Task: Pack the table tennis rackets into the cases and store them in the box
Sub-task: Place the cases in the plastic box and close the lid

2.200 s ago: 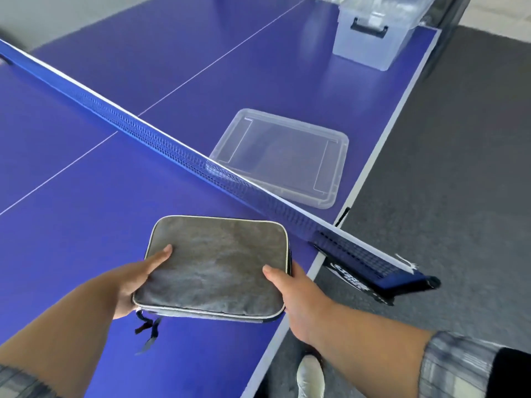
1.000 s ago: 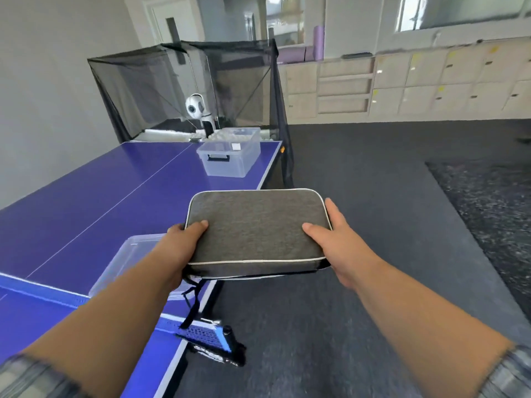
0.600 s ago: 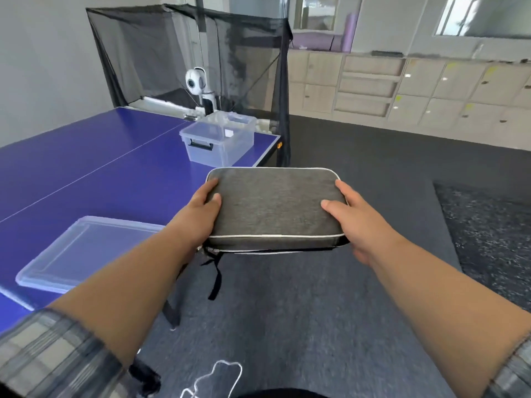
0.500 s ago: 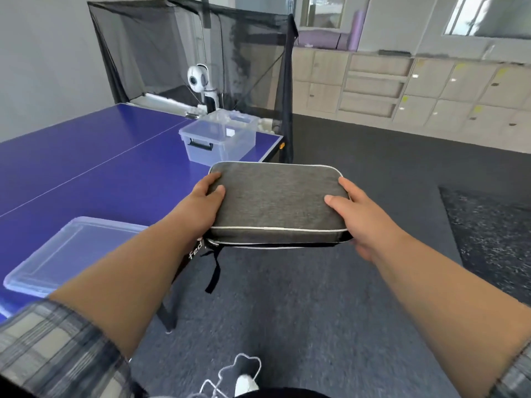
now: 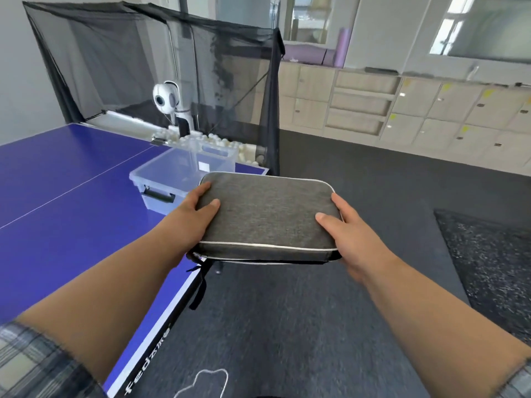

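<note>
A grey fabric racket case (image 5: 267, 216) with white piping is held flat in the air beside the table's right edge. My left hand (image 5: 195, 216) grips its left side, thumb on top. My right hand (image 5: 344, 234) grips its right side. A black zipper strap (image 5: 199, 285) dangles from its near left corner. Just beyond the case, a clear plastic box (image 5: 172, 179) with a black handle stands open on the blue table; the case hides its right part. No racket is visible.
The blue table tennis table (image 5: 66, 202) fills the left. At its far end stand a black catch net (image 5: 178, 70), a white ball machine (image 5: 169, 103) and several white balls. Dark carpet (image 5: 330, 311) lies on the right, with cabinets (image 5: 402, 110) along the far wall.
I have walked along the table from the net toward the far end, carrying the case in both hands. The clear box is now much nearer; the loose lid has left the view.
</note>
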Motion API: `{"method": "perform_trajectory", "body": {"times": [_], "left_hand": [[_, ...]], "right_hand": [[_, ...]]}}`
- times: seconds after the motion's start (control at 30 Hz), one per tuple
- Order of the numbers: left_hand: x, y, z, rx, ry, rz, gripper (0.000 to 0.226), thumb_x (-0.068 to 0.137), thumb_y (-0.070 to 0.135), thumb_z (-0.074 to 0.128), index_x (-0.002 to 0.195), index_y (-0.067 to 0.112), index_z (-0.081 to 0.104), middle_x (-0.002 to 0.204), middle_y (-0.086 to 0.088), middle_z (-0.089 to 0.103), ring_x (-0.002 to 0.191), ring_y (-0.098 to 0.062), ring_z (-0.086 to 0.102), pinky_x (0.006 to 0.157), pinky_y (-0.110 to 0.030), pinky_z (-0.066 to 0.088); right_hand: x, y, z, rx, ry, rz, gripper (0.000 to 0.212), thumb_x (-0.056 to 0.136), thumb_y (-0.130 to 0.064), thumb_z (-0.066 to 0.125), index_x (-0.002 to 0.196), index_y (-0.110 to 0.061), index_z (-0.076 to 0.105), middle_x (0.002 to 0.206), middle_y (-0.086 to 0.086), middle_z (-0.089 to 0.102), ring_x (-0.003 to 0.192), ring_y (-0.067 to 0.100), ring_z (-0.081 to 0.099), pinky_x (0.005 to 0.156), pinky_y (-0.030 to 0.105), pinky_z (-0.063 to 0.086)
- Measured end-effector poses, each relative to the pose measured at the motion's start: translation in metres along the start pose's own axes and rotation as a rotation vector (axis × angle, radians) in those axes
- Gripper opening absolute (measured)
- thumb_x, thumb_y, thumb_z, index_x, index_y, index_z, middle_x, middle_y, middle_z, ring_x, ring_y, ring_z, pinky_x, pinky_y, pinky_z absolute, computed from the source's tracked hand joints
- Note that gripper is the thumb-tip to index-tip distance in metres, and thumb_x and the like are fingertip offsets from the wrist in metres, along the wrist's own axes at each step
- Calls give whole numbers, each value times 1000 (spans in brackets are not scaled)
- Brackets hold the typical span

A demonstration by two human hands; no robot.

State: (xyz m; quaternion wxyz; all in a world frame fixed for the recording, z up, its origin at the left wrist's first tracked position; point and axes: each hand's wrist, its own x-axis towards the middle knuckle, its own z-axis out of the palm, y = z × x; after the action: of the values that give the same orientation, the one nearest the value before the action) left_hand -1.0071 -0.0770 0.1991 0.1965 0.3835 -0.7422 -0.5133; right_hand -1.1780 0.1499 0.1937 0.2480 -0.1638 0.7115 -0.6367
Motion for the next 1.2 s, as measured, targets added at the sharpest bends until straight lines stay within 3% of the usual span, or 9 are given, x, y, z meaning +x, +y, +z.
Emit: {"method": "perform_trajectory", "body": {"times": [0.17, 0.3, 0.53, 0.63, 0.73, 0.8, 0.93, 1.07, 1.2], "left_hand": [[84, 7, -4, 0, -11, -42, 66, 84, 61, 66, 142, 57, 36, 133, 9, 49, 110, -17, 57, 93, -33, 47], [151, -5, 4, 8, 21, -105, 72, 80, 60, 72, 142, 58, 35, 135, 9, 48, 110, -16, 58, 94, -33, 48], [264, -3, 10, 26, 244, -193, 78, 77, 58, 74, 143, 60, 31, 130, 11, 48, 92, 0, 53, 68, -19, 41], [302, 6, 5, 30, 363, -249, 78, 79, 59, 72, 144, 59, 29, 126, 10, 47, 89, -6, 52, 64, -20, 39], [337, 10, -1, -7, 479, -288, 76, 82, 58, 70, 146, 56, 30, 124, 11, 43, 100, -16, 52, 76, -27, 43], [357, 7, -8, -38, 524, -304, 76, 82, 57, 70, 147, 54, 30, 125, 14, 42, 106, -17, 51, 85, -29, 42], [402, -3, -32, -66, 615, -302, 77, 82, 58, 69, 147, 55, 28, 129, 15, 46, 108, -15, 53, 79, -22, 42], [449, -19, -55, -84, 647, -265, 80, 82, 54, 72, 148, 55, 26, 129, 18, 47, 107, -11, 54, 84, -23, 43], [484, -46, -63, -136, 673, -287, 78, 85, 48, 72, 148, 53, 27, 128, 20, 46, 100, 3, 53, 76, -9, 44]], "right_hand": [[89, -9, 23, 5, -41, 16, 72, 93, -25, 71, 155, -37, 35, 116, -24, 54, 100, -11, 58, 81, 15, 46], [174, 0, 41, -10, -106, 40, 74, 91, -28, 72, 155, -38, 35, 116, -25, 52, 104, -9, 58, 91, 21, 46], [345, -8, 87, -32, -323, 24, 70, 92, -25, 72, 151, -42, 38, 120, -25, 55, 105, -6, 61, 87, 19, 48], [415, -27, 114, -93, -449, 11, 71, 88, -31, 74, 148, -48, 40, 139, -15, 53, 117, 3, 62, 106, 32, 47], [478, -48, 148, -146, -581, -22, 80, 71, -46, 80, 140, -59, 44, 151, -16, 42, 136, 8, 50, 117, 40, 37], [511, -58, 174, -168, -640, -34, 85, 65, -47, 81, 142, -55, 45, 152, -15, 41, 138, 9, 48, 117, 41, 38], [570, -73, 230, -193, -708, -71, 61, 59, -49, 84, 109, -72, 57, 149, -16, 50, 133, 11, 54, 115, 43, 41], [618, -70, 276, -269, -735, -171, 82, 68, -43, 81, 143, -50, 48, 148, -16, 49, 131, 6, 54, 114, 38, 42], [654, -58, 315, -335, -786, -175, 74, 86, -25, 77, 148, -43, 42, 143, -15, 51, 124, 5, 58, 109, 34, 47]]}}
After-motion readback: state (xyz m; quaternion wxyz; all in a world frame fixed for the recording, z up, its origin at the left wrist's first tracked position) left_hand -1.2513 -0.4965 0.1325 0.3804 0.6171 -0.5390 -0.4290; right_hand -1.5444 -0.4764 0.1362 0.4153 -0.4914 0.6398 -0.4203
